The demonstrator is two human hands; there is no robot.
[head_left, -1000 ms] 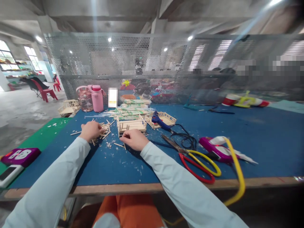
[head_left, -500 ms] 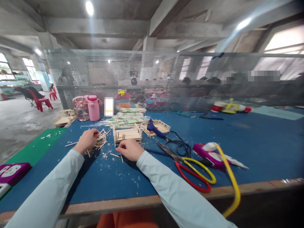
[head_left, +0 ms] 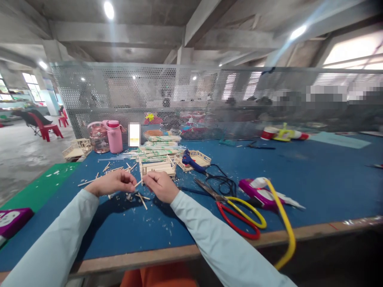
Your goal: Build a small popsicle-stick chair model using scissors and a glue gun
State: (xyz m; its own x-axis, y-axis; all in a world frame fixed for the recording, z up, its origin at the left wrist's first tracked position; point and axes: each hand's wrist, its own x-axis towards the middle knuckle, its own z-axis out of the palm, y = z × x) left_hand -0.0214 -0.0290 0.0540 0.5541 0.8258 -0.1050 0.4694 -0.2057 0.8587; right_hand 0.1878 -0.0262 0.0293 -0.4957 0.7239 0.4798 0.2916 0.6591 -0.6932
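A short wooden stick (head_left: 138,183) spans the gap between my two hands above the table. My left hand (head_left: 115,182) pinches its left end between thumb and fingers. My right hand (head_left: 161,186) is closed at the other end, its fingertips meeting the stick. Just beyond stands a small frame built of wooden sticks (head_left: 160,167), partly hidden by my right hand. Below the hands, crossed loose sticks (head_left: 143,200) lie on the blue tabletop among pale scraps. More loose sticks (head_left: 106,166) are scattered behind my left hand.
Large scissors (head_left: 223,198) with red and yellow handles lie right of my right arm. A blue glue gun (head_left: 191,161) rests on another stick frame (head_left: 203,159), its cord coiled nearby. Bundled sticks (head_left: 161,147), a pink bottle (head_left: 115,137) and a purple tissue pack (head_left: 260,193) surround this.
My left hand has moved right from the pile of sticks toward my right hand. Now a stick shows between them. My right hand has lifted slightly, and the view has shifted a little.
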